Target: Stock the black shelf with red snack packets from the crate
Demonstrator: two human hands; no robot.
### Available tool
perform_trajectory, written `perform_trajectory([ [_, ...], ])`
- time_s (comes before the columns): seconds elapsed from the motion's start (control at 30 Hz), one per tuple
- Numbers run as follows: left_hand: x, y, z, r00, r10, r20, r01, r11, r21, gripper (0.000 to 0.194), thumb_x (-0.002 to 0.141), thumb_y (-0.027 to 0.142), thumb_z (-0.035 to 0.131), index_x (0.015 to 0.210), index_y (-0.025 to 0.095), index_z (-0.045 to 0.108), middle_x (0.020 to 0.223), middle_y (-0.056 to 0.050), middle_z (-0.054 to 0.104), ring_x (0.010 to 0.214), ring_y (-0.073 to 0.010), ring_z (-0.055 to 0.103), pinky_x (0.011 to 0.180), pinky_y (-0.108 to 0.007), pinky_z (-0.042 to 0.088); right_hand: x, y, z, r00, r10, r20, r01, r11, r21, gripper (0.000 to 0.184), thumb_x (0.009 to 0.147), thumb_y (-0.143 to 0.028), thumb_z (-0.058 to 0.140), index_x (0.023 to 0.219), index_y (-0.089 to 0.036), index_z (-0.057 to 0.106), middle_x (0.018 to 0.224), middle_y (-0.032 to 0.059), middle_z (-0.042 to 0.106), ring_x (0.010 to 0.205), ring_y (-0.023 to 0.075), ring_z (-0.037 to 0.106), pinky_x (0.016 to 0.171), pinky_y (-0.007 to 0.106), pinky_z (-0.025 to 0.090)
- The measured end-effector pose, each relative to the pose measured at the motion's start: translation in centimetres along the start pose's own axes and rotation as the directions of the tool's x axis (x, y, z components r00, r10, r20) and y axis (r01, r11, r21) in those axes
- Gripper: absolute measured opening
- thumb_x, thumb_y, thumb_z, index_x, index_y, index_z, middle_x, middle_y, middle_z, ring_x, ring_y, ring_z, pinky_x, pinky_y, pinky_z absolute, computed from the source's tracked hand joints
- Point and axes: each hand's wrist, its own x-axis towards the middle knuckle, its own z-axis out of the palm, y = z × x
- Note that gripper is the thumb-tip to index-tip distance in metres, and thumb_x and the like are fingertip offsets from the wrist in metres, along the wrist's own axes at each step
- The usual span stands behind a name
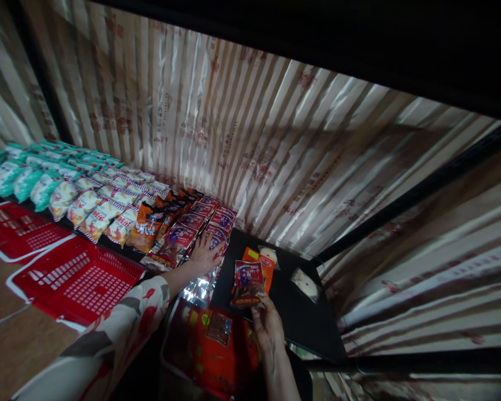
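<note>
My left hand lies with fingers spread on the rows of red snack packets on the black shelf. My right hand grips the lower edge of a red-topped snack packet, its clear lower part showing brown contents. That packet is held over the shelf, partly covering an orange packet that lies behind it. Silvery packet ends stick out at the shelf's front, below my left hand.
Left along the shelf stand orange-brown bags, white bags and green bags. Red baskets sit below the front edge, one by an orange package. Two pale packets lie at right. Black posts and striped sheeting close the back.
</note>
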Motion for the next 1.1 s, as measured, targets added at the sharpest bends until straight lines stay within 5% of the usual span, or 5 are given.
perform_trajectory([
  [0.43, 0.0, 0.3, -0.6, 1.000, 0.010, -0.007, -0.010, 0.999, 0.033, 0.057, 0.084, 0.050, 0.043, 0.136, 0.029, 0.035, 0.143, -0.010, 0.032, 0.132, -0.0336, 0.023, 0.103, -0.055, 0.018, -0.5, 0.1, -0.3, 0.991, 0.120, -0.055, -0.108, 0.976, 0.190, 0.020, 0.047, -0.015, 0.070, 0.061, -0.018, 0.056, 0.053, -0.0077, 0.057, 0.046, 0.0043, 0.050, 0.042, 0.012, 0.041],
  [1.1, 0.0, 0.8, -1.2, 0.996, 0.059, -0.065, -0.055, 0.997, 0.060, 0.044, 0.088, 0.035, 0.040, 0.130, 0.025, 0.045, 0.132, -0.012, 0.046, 0.126, -0.0290, 0.034, 0.102, -0.046, 0.026, -0.8, 0.2, -0.2, 0.991, 0.106, -0.076, -0.093, 0.983, 0.159, 0.019, 0.050, -0.017, 0.068, 0.065, -0.018, 0.057, 0.054, -0.0072, 0.060, 0.047, 0.0060, 0.053, 0.043, 0.014, 0.042],
])
